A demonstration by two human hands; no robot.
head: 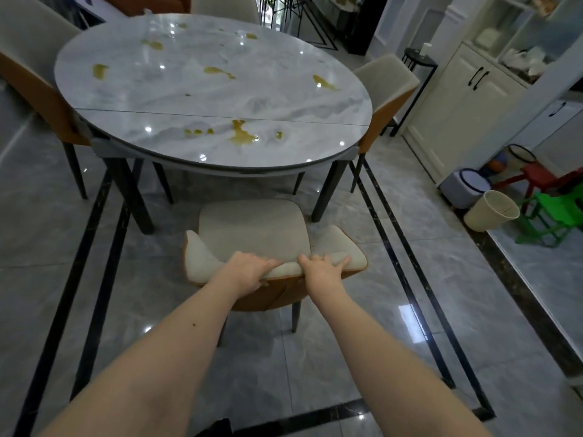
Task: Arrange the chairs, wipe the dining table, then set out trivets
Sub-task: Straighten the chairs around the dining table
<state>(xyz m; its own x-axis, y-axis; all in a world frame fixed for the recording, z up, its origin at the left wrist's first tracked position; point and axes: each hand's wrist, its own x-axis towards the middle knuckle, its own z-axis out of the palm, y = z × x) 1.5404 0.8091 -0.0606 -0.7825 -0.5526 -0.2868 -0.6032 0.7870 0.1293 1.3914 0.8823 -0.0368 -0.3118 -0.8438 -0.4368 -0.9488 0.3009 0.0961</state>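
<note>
Two hands gripped a dining chair's backrest, ready to push it toward a stained table.

At lower centre of the frame, the left hand [244, 271] and right hand [321, 268] both curled over the top edge of the cream-and-orange chair [252, 228], which stood apart from the round marble dining table [126, 99] above it. The tabletop carried several yellow-brown spills [241, 135], still unwiped, and no trivets were in view. A push off line could likely knock the seat against the dark table leg [132, 197] at centre left, and the glossy tiled floor [410, 279] might let the chair skid. Other chairs [388, 86] already sat tucked around the rim. At right, a cream wastebasket [490, 212] and green stool [552, 216] stood well clear.
</note>
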